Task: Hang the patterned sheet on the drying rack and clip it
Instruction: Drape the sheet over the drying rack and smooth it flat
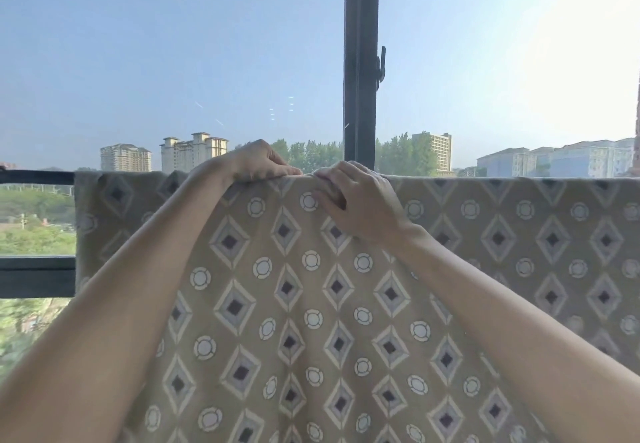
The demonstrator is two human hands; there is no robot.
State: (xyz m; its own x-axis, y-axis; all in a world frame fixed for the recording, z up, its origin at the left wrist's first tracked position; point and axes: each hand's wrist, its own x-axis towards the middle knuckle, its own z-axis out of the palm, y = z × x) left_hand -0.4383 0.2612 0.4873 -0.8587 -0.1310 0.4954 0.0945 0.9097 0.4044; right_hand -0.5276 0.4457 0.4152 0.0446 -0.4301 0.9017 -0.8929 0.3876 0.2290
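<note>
sheet: patterned sheet [346, 304] drapes over a bar [34, 176], which shows bare only at 9 o'clock.
left hand [258, 162]: fingers curled, gripping the top fold at 12 o'clock.
right hand [356, 200]: pinches the fold just beside it; fingertips hidden.

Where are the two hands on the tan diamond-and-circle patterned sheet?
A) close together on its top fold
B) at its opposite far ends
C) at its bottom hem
A: the left hand and right hand nearly meet on the top fold of the tan patterned sheet.
</note>
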